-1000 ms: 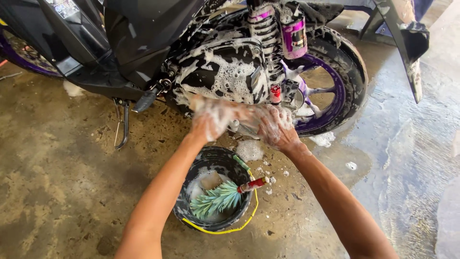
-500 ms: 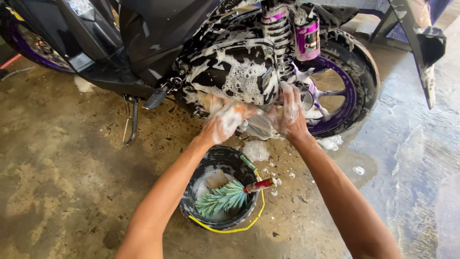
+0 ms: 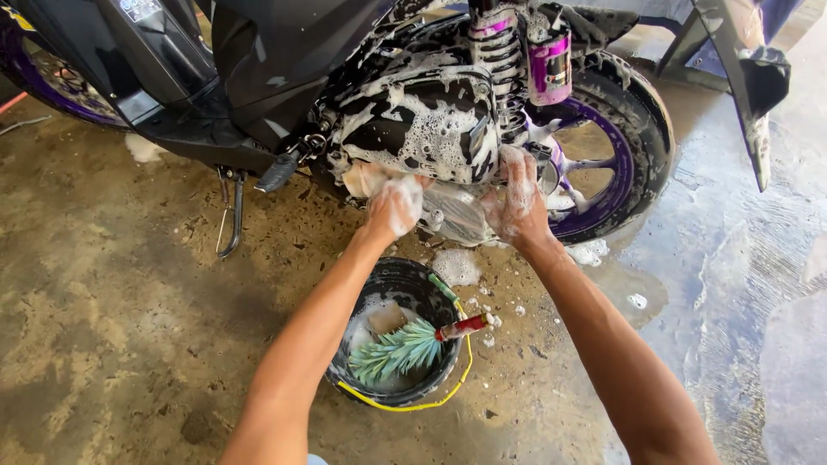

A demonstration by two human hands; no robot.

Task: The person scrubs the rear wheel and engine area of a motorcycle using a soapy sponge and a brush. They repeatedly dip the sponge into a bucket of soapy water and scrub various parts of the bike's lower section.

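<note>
A black scooter stands in front of me, its engine case (image 3: 431, 120) covered in white suds. My left hand (image 3: 394, 205), thick with foam, is closed around a pale sponge (image 3: 362, 178) and presses it against the lower edge of the case. My right hand (image 3: 517, 196) lies flat on the soapy underside near the rear wheel (image 3: 616, 159), fingers spread upward and holding nothing. Both forearms reach forward over a black bucket (image 3: 405, 269).
The bucket holds soapy water and a green-bristled brush (image 3: 398, 351) with a red handle. A kickstand (image 3: 231, 226) touches the wet concrete at left. A purple shock canister (image 3: 549, 65) sits above the wheel. Foam blobs (image 3: 455, 265) lie on the floor.
Both hands have risen slightly along the engine case. The right hand's fingers have stretched upward against the case, and the left hand has slid with the sponge.
</note>
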